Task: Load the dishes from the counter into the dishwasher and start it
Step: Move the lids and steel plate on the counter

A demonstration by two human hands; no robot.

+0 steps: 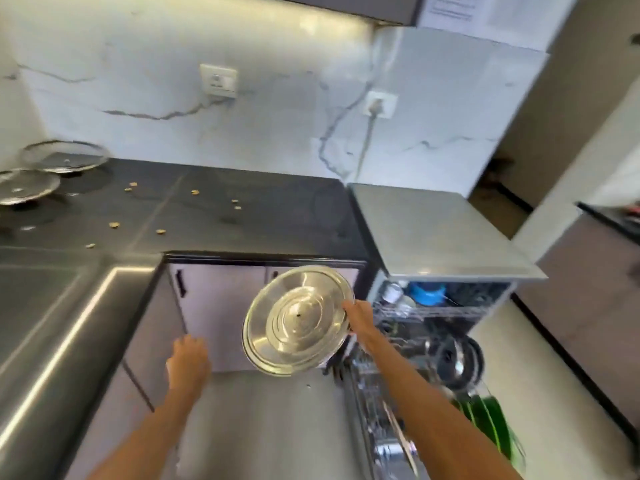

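My right hand (358, 315) grips the right rim of a round steel lid (298, 320), held tilted in the air in front of the cabinet doors. My left hand (188, 358) hangs lower left of the lid, fingers loosely curled, holding nothing. The dishwasher (440, 230) stands at the right with its door down. Its lower rack (457, 362) is pulled out and holds dark pans and green plates (488, 420). A blue item (427, 293) sits in the upper rack. Two steel lids (64, 155) (26, 185) lie on the dark counter (242, 209) at the far left.
Crumbs are scattered over the counter. A steel sink edge (69, 323) runs along the left. A cable hangs from a wall socket (377, 103) behind the dishwasher. Open floor lies to the right of the dishwasher.
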